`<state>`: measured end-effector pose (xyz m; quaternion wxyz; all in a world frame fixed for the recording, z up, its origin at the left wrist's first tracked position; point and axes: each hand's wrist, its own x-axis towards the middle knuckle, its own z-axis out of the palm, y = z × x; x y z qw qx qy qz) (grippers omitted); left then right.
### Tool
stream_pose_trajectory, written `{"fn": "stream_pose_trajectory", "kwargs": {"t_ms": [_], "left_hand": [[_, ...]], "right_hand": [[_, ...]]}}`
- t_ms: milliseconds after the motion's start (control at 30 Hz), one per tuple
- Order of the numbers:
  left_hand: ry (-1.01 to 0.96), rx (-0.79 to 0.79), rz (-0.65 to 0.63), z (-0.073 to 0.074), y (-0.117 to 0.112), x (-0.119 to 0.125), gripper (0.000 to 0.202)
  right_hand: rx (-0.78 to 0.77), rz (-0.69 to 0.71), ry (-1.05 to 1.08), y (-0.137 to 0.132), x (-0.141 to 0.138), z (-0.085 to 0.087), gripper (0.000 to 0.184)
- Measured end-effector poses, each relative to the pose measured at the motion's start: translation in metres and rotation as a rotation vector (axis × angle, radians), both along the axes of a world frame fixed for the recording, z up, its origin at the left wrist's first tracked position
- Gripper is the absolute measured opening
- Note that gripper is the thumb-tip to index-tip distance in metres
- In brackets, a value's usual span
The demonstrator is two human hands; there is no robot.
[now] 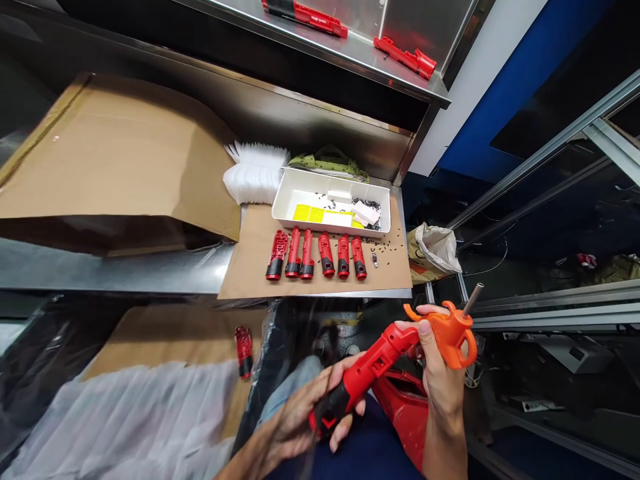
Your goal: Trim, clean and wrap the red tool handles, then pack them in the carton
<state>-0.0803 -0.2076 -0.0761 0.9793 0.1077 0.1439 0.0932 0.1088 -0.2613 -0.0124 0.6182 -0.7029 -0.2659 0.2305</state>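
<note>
My left hand (320, 403) is wrapped round the black lower end of a red and black plastic tool housing (373, 365), which tilts up to the right above my lap. In my right hand (443, 373) is an orange air blow gun (447, 333) with a short metal nozzle pointing up and right. The thumb and fingers of that hand close round the gun's body, close to the upper end of the housing. Whether the right fingers also touch the housing, I cannot tell. Part of the housing's underside is hidden by my left fingers.
Several red and black housings (325, 255) stand in a row on the cardboard-covered bench. Behind them is a white tray (331, 179) with small black parts. A large carton (140, 147) lies to the left, and one housing (244, 352) rests on cardboard below. Metal framing (543, 313) borders the right.
</note>
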Motion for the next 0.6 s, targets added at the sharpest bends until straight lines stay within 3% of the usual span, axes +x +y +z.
{"fn": "stream_pose_trajectory", "kwargs": {"t_ms": [267,600], "left_hand": [[0.039,0.001,0.043,-0.006,-0.003,-0.003,0.04],[0.108,0.294,0.098,-0.017,-0.013,0.018,0.062]], "right_hand": [[-0.036,0.097,-0.145,0.005,-0.003,0.003,0.036],[-0.062,-0.122,-0.252,0.026,-0.007,-0.01,0.032]]}}
